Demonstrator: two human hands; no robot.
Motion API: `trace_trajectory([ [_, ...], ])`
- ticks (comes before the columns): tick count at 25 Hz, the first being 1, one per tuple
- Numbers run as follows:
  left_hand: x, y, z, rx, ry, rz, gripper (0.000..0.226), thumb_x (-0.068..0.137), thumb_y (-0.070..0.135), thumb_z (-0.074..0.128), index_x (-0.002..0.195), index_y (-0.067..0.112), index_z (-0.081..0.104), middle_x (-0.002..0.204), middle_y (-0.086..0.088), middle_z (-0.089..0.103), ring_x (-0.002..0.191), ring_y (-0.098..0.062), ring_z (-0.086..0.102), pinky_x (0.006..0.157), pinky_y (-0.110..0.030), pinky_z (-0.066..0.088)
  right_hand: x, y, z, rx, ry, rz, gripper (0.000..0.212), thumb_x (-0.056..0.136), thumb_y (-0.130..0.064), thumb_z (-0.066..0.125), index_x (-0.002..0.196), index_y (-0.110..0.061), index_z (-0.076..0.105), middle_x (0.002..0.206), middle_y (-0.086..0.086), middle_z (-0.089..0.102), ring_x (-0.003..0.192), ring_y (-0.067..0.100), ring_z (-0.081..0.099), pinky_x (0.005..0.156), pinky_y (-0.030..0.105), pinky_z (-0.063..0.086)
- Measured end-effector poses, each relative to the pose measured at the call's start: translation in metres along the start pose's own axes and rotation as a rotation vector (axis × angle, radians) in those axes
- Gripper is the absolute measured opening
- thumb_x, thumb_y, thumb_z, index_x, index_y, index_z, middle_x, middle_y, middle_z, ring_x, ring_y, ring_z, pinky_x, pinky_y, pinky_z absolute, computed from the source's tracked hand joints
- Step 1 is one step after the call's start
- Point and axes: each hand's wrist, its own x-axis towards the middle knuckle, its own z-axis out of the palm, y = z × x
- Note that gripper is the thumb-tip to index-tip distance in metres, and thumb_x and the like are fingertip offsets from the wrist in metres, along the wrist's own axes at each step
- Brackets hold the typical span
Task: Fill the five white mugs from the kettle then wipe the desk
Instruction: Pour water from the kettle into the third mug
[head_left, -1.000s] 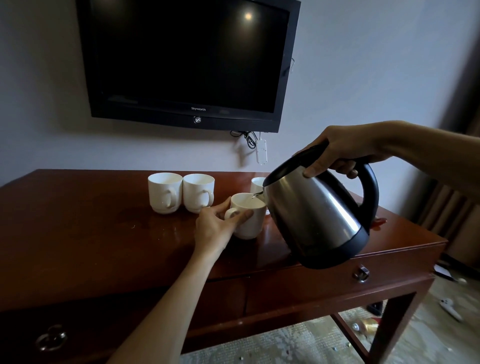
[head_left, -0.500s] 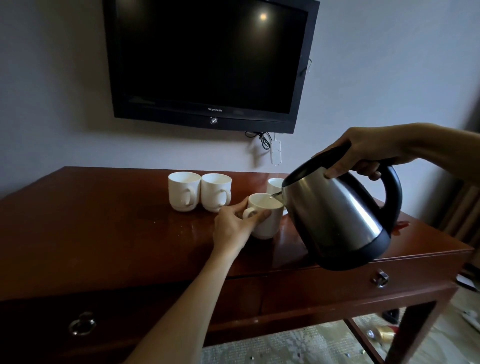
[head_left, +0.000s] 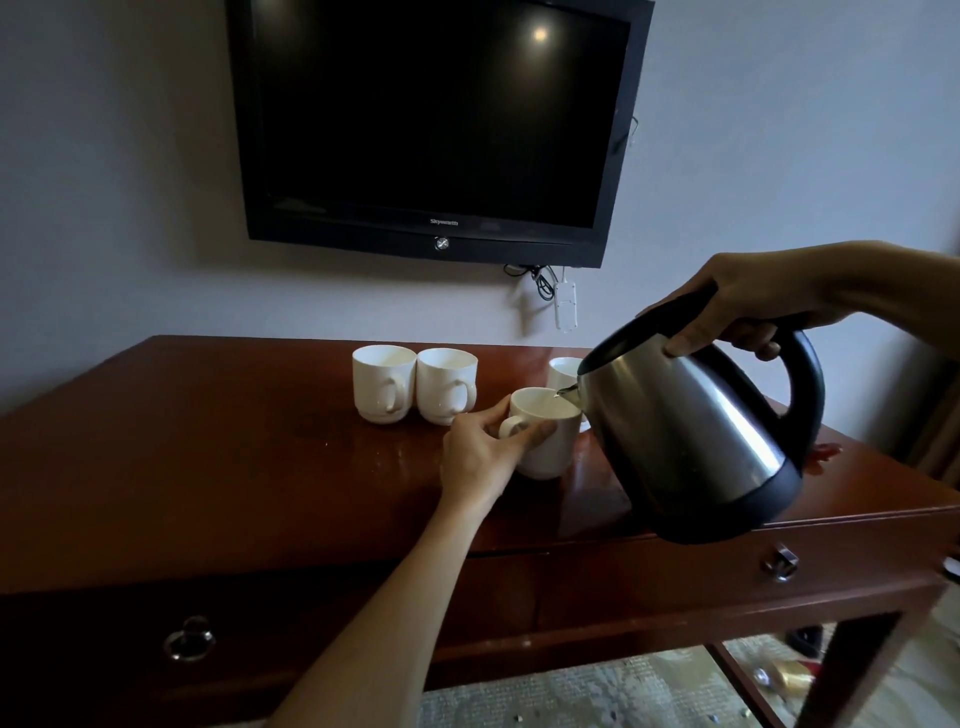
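Note:
A steel kettle (head_left: 691, 436) with a black base and handle hangs tilted over the desk, its spout over a white mug (head_left: 550, 441). My right hand (head_left: 743, 306) grips the kettle's handle from above. My left hand (head_left: 483, 457) holds that mug by its handle side as it stands on the dark red wooden desk (head_left: 208, 467). Two more white mugs (head_left: 382, 382) (head_left: 447, 384) stand side by side behind it. Part of another mug (head_left: 563, 371) shows behind the kettle's spout. The kettle hides whatever lies farther right.
A black television (head_left: 436, 130) hangs on the wall above the desk, with a white cable box (head_left: 565, 306) below it. Drawers with ring pulls (head_left: 189, 642) (head_left: 781, 561) face me. A red object (head_left: 826, 452) peeks out right of the kettle. Small items lie on the floor (head_left: 779, 675).
The view has shifted, so everything sits further right and lower in the frame. Kettle and mug keep the same pose, with the spout still over the held mug.

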Motion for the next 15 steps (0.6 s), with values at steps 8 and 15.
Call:
trace_trajectory([
  [8,-0.0011,0.0015,-0.0014,0.009,0.014,0.010,0.110,0.040,0.090,0.075,0.128,0.024,0.072,0.114,0.008,0.077,0.111,-0.004,0.069,0.095,-0.038,0.059,0.0095,-0.0103,-0.0037,-0.069,-0.047,-0.018,0.078,0.065,-0.027,0.095,0.128,0.007,0.062,0.052,0.003,0.023,0.044,0.016,0.021,0.044,0.024,0.032],
  [15,0.0019,-0.0019,-0.0010,0.028,0.001,0.002,0.097,0.048,0.079,0.081,0.128,0.026,0.072,0.115,0.009,0.077,0.110,-0.002,0.069,0.096,-0.039,0.059,0.0061,-0.0064,-0.0012,-0.048,-0.011,-0.005,0.066,0.071,-0.023,0.085,0.124,0.009,0.063,0.052,0.003,0.022,0.043,0.015,0.021,0.044,0.024,0.031],
])
